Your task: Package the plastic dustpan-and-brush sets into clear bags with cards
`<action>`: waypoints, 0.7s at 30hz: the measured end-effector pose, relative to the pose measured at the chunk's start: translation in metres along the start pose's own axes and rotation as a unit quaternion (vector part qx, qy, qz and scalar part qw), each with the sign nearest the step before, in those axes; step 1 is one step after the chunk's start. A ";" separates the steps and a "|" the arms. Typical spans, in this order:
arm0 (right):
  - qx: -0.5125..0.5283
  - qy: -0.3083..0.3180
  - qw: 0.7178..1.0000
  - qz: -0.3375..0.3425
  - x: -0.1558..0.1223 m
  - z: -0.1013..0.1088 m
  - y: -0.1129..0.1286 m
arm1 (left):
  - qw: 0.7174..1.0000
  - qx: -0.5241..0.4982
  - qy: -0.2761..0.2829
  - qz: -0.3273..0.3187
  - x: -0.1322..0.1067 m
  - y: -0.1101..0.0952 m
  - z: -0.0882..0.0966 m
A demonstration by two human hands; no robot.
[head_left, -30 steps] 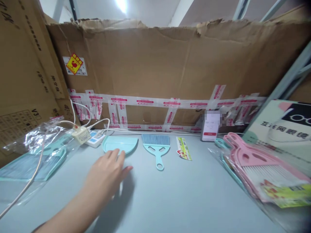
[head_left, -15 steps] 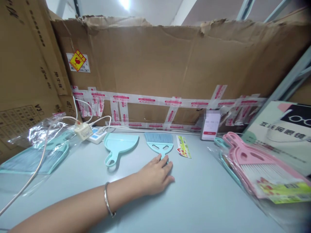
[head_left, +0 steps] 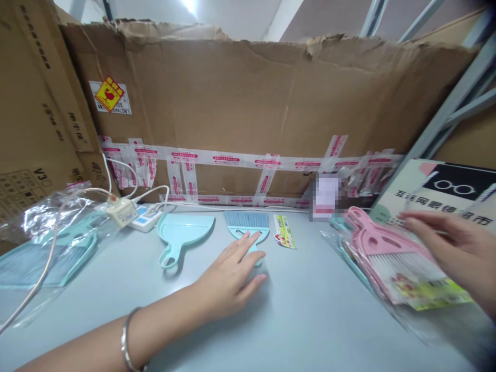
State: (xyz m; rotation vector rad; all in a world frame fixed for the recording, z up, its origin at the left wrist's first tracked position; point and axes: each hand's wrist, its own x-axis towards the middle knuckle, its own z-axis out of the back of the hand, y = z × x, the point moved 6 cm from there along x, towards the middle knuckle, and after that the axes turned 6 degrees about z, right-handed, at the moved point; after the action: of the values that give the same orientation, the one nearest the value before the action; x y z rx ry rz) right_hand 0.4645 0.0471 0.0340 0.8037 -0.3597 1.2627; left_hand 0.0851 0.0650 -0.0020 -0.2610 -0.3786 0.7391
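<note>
My left hand point(head_left: 228, 276), with a silver bangle on its wrist, is open over the table, its fingers spread beside the handle of a small light-blue hand broom point(head_left: 251, 233). The broom lies bristles away from me, its handle partly behind the fingers. My right hand point(head_left: 459, 253) hovers at the right above a bagged pink dustpan and brush set point(head_left: 382, 232), fingers apart and holding nothing. Left of the broom lies a light-blue dustpan point(head_left: 186, 230), handle toward me. A yellow-green card label point(head_left: 285, 232) lies right of the broom.
Another bagged blue dustpan and brush point(head_left: 50, 258) lies far left under a white cable. A charger point(head_left: 121, 211) and power strip point(head_left: 144, 219) sit behind it. A phone point(head_left: 326, 196) leans at the back against a large cardboard box point(head_left: 248, 98). A printed bag point(head_left: 437, 194) stands right.
My right hand has come into view from the right, above the pink set. My left hand has drawn back slightly toward me, its fingers spread. The camera view has shifted a little.
</note>
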 end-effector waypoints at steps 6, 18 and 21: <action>-0.073 0.162 0.967 -0.181 0.010 -0.034 -0.088 | 1.000 -0.009 -0.002 -0.001 -0.013 0.007 0.012; -0.191 0.146 0.950 -0.197 0.022 -0.026 -0.047 | 0.998 -0.052 -0.025 0.001 -0.015 0.016 0.020; -0.181 0.153 0.954 -0.185 0.041 -0.019 -0.026 | 0.997 -0.076 -0.030 0.009 -0.015 0.019 0.021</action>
State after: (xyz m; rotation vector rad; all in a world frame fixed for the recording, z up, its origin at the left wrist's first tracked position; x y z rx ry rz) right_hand 0.4978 0.0873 0.0389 0.3316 -0.1689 0.9115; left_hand 0.0545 0.0696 0.0065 -0.3861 -0.4902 0.7389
